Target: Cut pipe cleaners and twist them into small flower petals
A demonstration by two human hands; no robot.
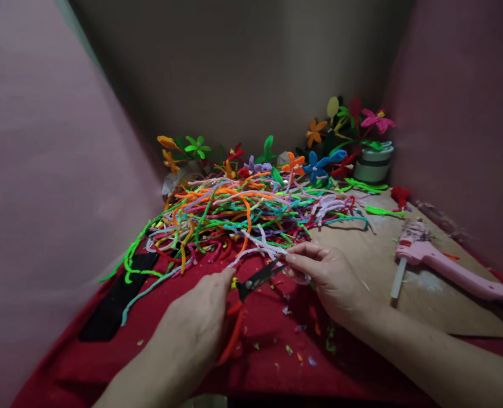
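My left hand (195,317) is closed on a pair of small scissors (260,278) with dark blades and red-orange handles. The blades stand apart and point up and right toward my other hand, beside pale lilac pipe cleaners (266,245). Between thumb and fingertips, my right hand (325,272) pinches those lilac pipe cleaners, whose free ends fan out to the left. Whether the blades touch them I cannot tell. Just beyond both hands lies a large heap of multicoloured pipe cleaners (221,207). Small coloured clippings (300,357) are scattered on the red cloth (272,374) below.
A pink glue gun (455,272) with a glue stick lies on a brown board (379,272) at right. Pipe-cleaner flowers (315,166) line the back, some in a pale green pot (372,165). A black flat object (110,311) is at left. Pink panels (55,170) flank both sides.
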